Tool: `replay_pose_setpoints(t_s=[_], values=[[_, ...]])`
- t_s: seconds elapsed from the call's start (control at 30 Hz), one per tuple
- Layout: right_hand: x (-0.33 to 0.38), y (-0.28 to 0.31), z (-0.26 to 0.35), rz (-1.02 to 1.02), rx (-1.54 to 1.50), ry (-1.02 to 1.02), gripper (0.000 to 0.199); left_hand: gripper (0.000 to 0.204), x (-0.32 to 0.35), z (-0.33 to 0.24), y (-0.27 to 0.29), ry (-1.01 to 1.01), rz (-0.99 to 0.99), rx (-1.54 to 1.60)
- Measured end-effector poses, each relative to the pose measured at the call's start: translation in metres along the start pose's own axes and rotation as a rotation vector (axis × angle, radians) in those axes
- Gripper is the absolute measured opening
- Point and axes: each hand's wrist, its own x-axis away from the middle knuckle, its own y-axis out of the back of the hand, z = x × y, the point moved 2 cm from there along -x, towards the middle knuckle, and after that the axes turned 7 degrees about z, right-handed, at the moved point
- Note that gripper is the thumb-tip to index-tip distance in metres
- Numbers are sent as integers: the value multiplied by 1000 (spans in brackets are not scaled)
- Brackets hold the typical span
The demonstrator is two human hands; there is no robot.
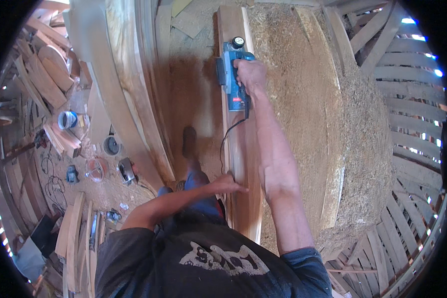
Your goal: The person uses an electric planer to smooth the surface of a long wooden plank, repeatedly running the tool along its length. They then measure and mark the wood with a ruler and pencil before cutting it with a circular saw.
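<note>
My right hand (249, 75) is wrapped around the handle of a blue electric planer (236, 94). The planer has a dark round knob on its front and sits on the top face of a long reddish-brown wooden board (243, 144). Nearer to me, my left hand (227, 184) lies on the same board with its fingers stretched out. The planer's black power cord (226, 134) loops back along the board's left edge toward my left hand; where it goes past the hand is hidden.
Long planks (124, 69) stand on the left. Beyond them, the floor holds a circular saw (127, 170), a blue-and-white tub (67, 119), a blue power tool (72, 174) and offcuts (47, 79). Wide slabs under wood shavings (362, 149) lie to the right, before a slatted wall (412, 104).
</note>
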Motion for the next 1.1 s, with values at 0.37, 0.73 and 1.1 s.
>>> replay_pose_setpoints(t_s=[0.37, 0.73, 1.1], values=[[-177, -35, 37, -109, 247, 170, 32, 109, -25, -99, 133, 108, -108, 221], [-281, -52, 104, -95, 437, 402, 43, 117, -32, -84, 127, 120, -235, 156], [-332, -66, 140, 1, 363, 353, 34, 110, -27, -90, 126, 284, -289, 110]])
